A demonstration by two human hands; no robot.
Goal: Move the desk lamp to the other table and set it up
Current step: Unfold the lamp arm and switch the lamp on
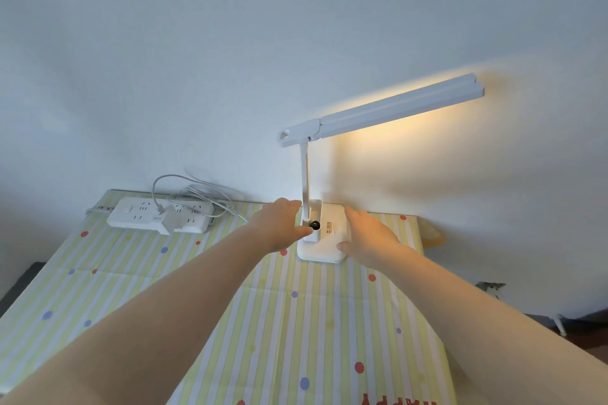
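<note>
While the lit desk lamp (329,230) stands at the wall edge of the striped table (296,322), the left hand (283,223) touches its knob and the right hand (368,233) holds its base, grip closed on it, so setting-up seems almost finished, needing only fine adjustment.

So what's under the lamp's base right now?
The lamp stands on a striped, dotted tablecloth, both hands at its base. The table itself is covered by the cloth, so its surface cannot be seen.
</note>
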